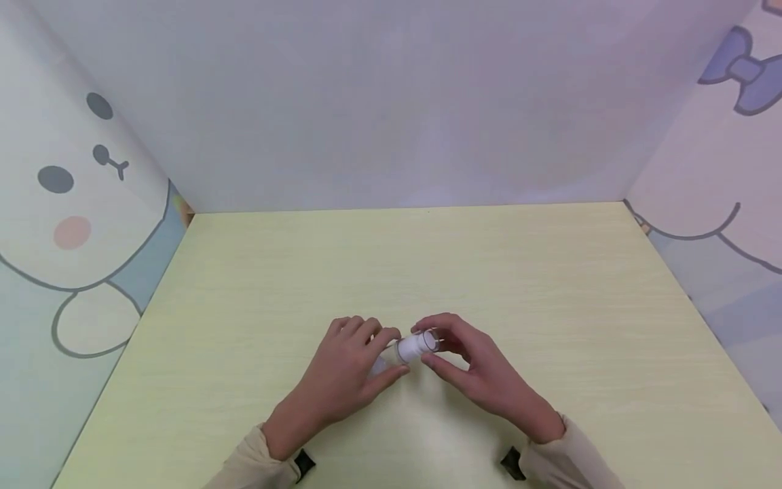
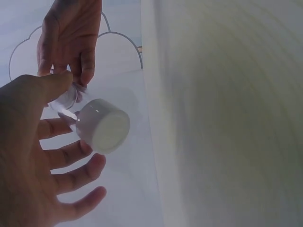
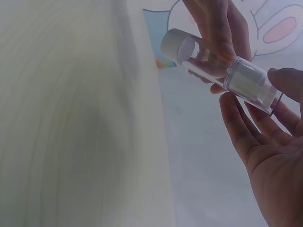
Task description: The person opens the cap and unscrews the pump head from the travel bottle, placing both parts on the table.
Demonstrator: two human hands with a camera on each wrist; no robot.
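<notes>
A small clear bottle (image 1: 411, 347) with white parts is held between both hands above the table, tilted. My left hand (image 1: 342, 370) grips the see-through body between thumb and forefinger; its other fingers are spread. The white base (image 2: 110, 130) sticks out past that hand in the left wrist view. My right hand (image 1: 482, 370) holds the opposite end, a clear cap (image 3: 253, 85) over a white inner part, between thumb and fingers. In the right wrist view the cap sits in line with the body. Whether the two are fully joined, I cannot tell.
Below the hands lies a pale wooden table (image 1: 275, 272). A plain light wall (image 1: 391, 102) stands behind it, with cartoon-printed panels (image 1: 67, 156) at the left and right sides. Light sleeves (image 1: 568, 451) cover the forearms, with a small black piece by each wrist.
</notes>
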